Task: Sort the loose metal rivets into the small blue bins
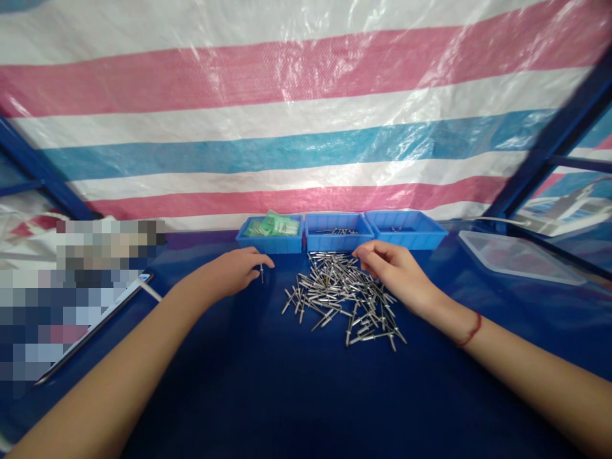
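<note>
A loose heap of silver pop rivets (342, 287) lies on the dark blue table. My left hand (241, 269) is over the table left of the heap, index finger stretched out and thumb apart from it. One single pop rivet (262, 274) shows in the gap between that thumb and finger; whether they touch it is unclear. At the heap's far right edge, my right hand (389, 264) has thumb and index finger pinched together. What sits in that pinch, if anything, is too small to make out.
Behind the heap stand three blue bins: the left bin (270, 245) holds green-tinted packets, the middle bin (339, 242) loose rivets, the right bin (406, 237) a few small pieces. A clear plastic lid (519, 258) lies at right. A striped sheet (296, 127) hangs behind.
</note>
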A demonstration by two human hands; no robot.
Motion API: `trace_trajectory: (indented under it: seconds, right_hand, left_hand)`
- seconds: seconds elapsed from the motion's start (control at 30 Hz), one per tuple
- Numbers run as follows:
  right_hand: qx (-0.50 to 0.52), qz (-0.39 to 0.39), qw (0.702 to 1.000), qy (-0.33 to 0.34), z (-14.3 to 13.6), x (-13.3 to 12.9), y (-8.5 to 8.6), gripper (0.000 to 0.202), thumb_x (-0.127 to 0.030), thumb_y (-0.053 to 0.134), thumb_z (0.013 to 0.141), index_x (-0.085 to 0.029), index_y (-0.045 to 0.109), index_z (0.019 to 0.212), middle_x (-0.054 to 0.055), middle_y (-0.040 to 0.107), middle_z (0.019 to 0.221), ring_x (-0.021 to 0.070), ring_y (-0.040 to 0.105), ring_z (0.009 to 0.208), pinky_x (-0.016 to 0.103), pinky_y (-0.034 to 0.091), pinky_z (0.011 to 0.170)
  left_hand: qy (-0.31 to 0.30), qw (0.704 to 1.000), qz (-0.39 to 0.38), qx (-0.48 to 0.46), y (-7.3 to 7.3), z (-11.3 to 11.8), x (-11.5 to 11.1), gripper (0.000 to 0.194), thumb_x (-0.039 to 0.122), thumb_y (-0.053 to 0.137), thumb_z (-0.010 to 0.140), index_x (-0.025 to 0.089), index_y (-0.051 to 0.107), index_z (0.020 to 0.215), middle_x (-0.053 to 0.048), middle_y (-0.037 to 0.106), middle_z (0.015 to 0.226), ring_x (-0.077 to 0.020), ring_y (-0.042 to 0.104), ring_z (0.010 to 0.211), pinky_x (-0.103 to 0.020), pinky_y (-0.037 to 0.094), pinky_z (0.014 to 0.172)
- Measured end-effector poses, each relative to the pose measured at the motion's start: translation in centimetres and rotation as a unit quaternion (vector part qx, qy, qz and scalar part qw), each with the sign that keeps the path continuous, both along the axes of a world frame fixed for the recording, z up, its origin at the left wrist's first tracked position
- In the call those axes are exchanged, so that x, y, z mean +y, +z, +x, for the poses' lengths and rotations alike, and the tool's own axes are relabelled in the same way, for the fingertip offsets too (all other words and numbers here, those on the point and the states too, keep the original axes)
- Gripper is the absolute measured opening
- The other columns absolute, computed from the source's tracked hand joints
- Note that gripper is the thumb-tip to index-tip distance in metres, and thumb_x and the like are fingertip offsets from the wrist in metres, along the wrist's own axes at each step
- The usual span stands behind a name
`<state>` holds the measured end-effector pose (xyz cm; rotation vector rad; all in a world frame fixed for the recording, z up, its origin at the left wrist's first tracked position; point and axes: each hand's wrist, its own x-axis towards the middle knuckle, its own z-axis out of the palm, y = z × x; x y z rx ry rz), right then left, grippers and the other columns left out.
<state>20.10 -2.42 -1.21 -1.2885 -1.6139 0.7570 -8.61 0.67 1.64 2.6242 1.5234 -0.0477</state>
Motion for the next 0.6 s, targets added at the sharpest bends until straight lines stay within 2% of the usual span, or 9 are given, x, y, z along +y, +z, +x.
trace_trajectory:
  seconds: [0.13,0.23,0.33,0.43,0.53,0.6]
  right_hand:
    - [0.002,0.004,1.000,0.015,-0.1,0.0,-0.3,0.023,-0.035,0.051,0.080,-0.017,0.060,0.069,-0.002,0.051,0.057,0.0102,0.042,0.049,0.025,0.033,0.048]
    - [-0.023,0.031,0.999,0.025,-0.2,-0.1,-0.7,0.020,-0.032,0.051,0.080,-0.017,0.060,0.071,-0.001,0.054,0.059,0.0117,0.047,0.053,0.025,0.037,0.052]
    - [-0.071,0.078,0.993,0.044,-0.6,-0.5,-1.0,0.016,-0.028,0.051,0.081,-0.018,0.061,0.075,0.000,0.058,0.065,0.0129,0.051,0.059,0.026,0.040,0.057]
    - [-0.099,0.124,0.986,0.060,-1.1,-1.3,-1.0,0.014,-0.029,0.055,0.081,-0.018,0.063,0.087,0.000,0.061,0.070,0.0125,0.053,0.061,0.026,0.041,0.058]
    - [-0.078,0.148,0.983,0.081,-1.8,-2.0,-0.9,0.018,-0.031,0.057,0.082,-0.019,0.063,0.095,0.001,0.062,0.074,0.0121,0.054,0.062,0.025,0.042,0.057]
    - [-0.059,0.147,0.983,0.095,-2.2,-2.4,-1.0,0.017,-0.032,0.056,0.084,-0.020,0.064,0.093,0.001,0.062,0.072,0.0121,0.053,0.062,0.025,0.043,0.056]
  left_hand:
    - [-0.024,1.000,0.017,0.003,-0.6,-0.1,0.7,0.020,0.015,0.046,0.080,0.016,0.064,0.088,-0.008,0.063,0.093,-0.0197,0.060,0.085,-0.029,0.043,0.077]
    - [-0.035,0.999,0.025,-0.024,-0.9,0.2,0.8,0.016,0.017,0.045,0.083,0.016,0.061,0.082,-0.006,0.062,0.086,-0.0187,0.059,0.079,-0.028,0.043,0.073]
    - [-0.060,0.986,0.051,-0.147,-1.4,2.2,-0.2,0.015,0.022,0.045,0.086,0.016,0.059,0.086,-0.005,0.063,0.087,-0.0174,0.059,0.082,-0.027,0.043,0.077]
    - [-0.049,0.942,0.079,-0.324,-2.4,5.5,-2.1,0.016,0.027,0.044,0.090,0.018,0.056,0.094,-0.002,0.063,0.090,-0.0143,0.058,0.082,-0.025,0.044,0.076]
    - [-0.056,0.915,0.060,-0.396,-3.5,8.0,-3.8,0.015,0.028,0.045,0.090,0.019,0.057,0.095,-0.001,0.064,0.089,-0.0135,0.059,0.080,-0.024,0.045,0.074]
    - [-0.052,0.904,0.052,-0.420,-3.9,8.7,-4.4,0.015,0.027,0.046,0.090,0.019,0.057,0.094,-0.001,0.065,0.089,-0.0136,0.059,0.080,-0.024,0.045,0.074]
